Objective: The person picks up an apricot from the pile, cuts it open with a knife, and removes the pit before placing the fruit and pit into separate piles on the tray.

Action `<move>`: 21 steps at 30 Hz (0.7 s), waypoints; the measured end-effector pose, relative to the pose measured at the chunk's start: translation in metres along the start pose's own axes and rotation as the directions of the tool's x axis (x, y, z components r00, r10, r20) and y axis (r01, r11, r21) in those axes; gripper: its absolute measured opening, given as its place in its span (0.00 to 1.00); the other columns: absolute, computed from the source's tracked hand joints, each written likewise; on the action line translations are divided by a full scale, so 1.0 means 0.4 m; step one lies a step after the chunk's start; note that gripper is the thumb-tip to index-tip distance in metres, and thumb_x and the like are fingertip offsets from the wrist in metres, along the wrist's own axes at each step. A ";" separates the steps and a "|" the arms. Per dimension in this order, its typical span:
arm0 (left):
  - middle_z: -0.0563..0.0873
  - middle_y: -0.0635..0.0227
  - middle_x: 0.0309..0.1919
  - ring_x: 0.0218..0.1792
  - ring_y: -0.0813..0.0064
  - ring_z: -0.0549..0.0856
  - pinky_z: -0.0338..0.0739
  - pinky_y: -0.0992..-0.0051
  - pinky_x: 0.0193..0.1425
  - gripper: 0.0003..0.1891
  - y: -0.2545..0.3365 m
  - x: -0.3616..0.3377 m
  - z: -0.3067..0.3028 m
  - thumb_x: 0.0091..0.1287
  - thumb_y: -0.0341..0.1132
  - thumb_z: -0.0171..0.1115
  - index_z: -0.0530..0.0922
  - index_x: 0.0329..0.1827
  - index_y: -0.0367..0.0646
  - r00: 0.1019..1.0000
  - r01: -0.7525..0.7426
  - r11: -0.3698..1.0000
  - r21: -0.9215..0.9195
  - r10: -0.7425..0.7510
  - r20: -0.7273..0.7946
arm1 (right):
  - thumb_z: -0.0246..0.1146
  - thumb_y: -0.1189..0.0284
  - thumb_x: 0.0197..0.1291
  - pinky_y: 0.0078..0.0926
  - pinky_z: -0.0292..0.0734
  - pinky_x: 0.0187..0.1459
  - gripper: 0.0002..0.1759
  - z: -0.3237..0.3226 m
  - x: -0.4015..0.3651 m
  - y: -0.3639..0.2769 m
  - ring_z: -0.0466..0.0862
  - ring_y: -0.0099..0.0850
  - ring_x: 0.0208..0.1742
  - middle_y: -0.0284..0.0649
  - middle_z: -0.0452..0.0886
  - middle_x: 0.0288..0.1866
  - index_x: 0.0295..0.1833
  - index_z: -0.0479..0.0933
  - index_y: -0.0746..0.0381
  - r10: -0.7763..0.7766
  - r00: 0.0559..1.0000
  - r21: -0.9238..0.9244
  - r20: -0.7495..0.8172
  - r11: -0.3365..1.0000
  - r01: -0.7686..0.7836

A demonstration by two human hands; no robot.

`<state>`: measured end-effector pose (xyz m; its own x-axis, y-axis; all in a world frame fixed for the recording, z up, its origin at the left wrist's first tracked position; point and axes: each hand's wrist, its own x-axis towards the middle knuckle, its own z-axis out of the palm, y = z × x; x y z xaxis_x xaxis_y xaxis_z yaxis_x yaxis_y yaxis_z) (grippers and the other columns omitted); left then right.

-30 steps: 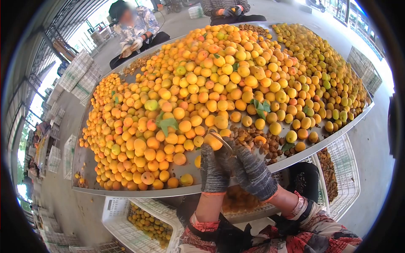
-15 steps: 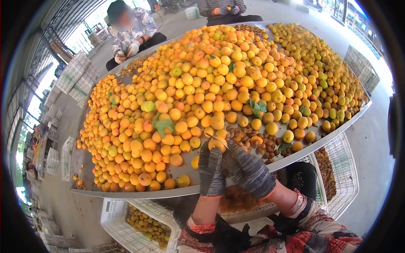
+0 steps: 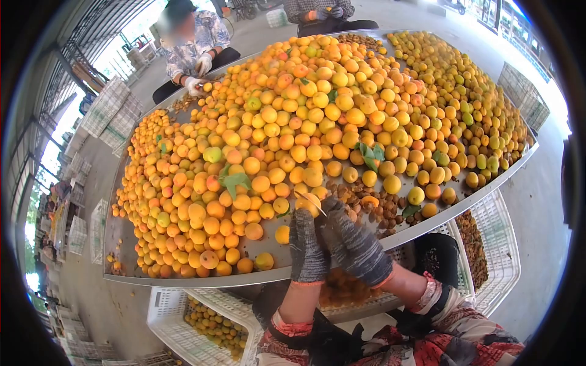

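At the near edge of a metal-topped table [image 3: 183, 281], my left hand [image 3: 307, 251], in a grey striped glove, closes around an apricot [image 3: 309, 205]. My right hand [image 3: 357, 247], gloved alike, is pressed close on the right with its fingers closed. A thin knife blade [image 3: 312, 201] slants across the apricot and reaches into the right fingers; its handle is hidden. Beyond both hands rises a big heap of apricots [image 3: 293, 116]. Brown pits [image 3: 381, 213] and a split apricot [image 3: 370, 200] lie just past the right hand.
Below the table edge are a white crate [image 3: 165, 314] with apricots at left and another crate [image 3: 503, 256] with brown pieces at right. A person [image 3: 195, 46] in white gloves sits at the far left; another [image 3: 320, 12] sits at the far side. Stacked crates [image 3: 110, 110] stand left.
My two hands have shifted only slightly and still hold the apricot and knife together. The person at far left has leaned in, a gloved hand now reaching to the heap's edge.
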<state>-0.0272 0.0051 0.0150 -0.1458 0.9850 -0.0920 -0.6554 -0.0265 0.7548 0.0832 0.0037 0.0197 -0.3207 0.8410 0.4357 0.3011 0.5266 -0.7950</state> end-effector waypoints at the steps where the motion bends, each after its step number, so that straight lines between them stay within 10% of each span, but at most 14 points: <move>1: 0.79 0.69 0.37 0.32 0.81 0.77 0.73 0.81 0.34 0.24 0.003 -0.001 0.000 0.65 0.52 0.53 0.72 0.51 0.39 0.983 0.168 0.961 -0.221 -0.146 0.111 | 0.58 0.79 0.55 0.35 0.73 0.49 0.23 0.013 -0.012 0.011 0.77 0.47 0.49 0.54 0.76 0.48 0.58 0.67 0.69 0.029 0.999 -0.009 0.018 1.000 -0.029; 4: 0.79 0.69 0.33 0.30 0.79 0.77 0.72 0.78 0.33 0.24 -0.050 0.022 -0.082 0.65 0.52 0.52 0.72 0.51 0.39 0.998 0.053 0.980 0.192 -0.047 -0.036 | 0.58 0.78 0.55 0.36 0.73 0.47 0.22 -0.009 -0.010 0.007 0.78 0.47 0.49 0.54 0.76 0.48 0.57 0.67 0.69 -0.051 0.997 -0.061 0.060 0.997 0.054; 13: 0.79 0.65 0.41 0.42 0.76 0.76 0.71 0.78 0.44 0.21 -0.009 0.000 -0.045 0.67 0.44 0.52 0.71 0.53 0.35 0.989 -0.004 0.813 0.582 0.092 -0.120 | 0.57 0.79 0.54 0.36 0.73 0.45 0.22 -0.030 -0.019 0.035 0.78 0.49 0.46 0.52 0.76 0.47 0.57 0.66 0.69 -0.053 0.988 -0.013 0.146 0.998 0.056; 16: 0.77 0.72 0.28 0.25 0.86 0.73 0.68 0.84 0.26 0.21 -0.049 0.016 -0.071 0.65 0.48 0.53 0.71 0.50 0.38 0.975 0.050 0.921 0.386 0.039 -0.219 | 0.56 0.79 0.55 0.35 0.73 0.44 0.22 -0.018 -0.029 0.041 0.78 0.47 0.45 0.51 0.76 0.46 0.57 0.66 0.69 -0.004 0.992 -0.047 0.130 0.999 0.010; 21: 0.78 0.72 0.30 0.29 0.84 0.74 0.70 0.83 0.30 0.20 0.004 -0.004 -0.031 0.64 0.42 0.57 0.71 0.51 0.36 0.985 -0.028 0.888 0.459 0.102 -0.136 | 0.56 0.80 0.56 0.33 0.74 0.45 0.23 -0.041 -0.017 0.022 0.79 0.44 0.46 0.50 0.77 0.47 0.59 0.64 0.68 0.102 0.980 -0.057 0.172 0.994 -0.093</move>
<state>-0.0372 0.0015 0.0084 -0.3113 0.9448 -0.1024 -0.2374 0.0271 0.9710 0.1028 0.0047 0.0168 -0.4385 0.8561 0.2734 0.3800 0.4523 -0.8069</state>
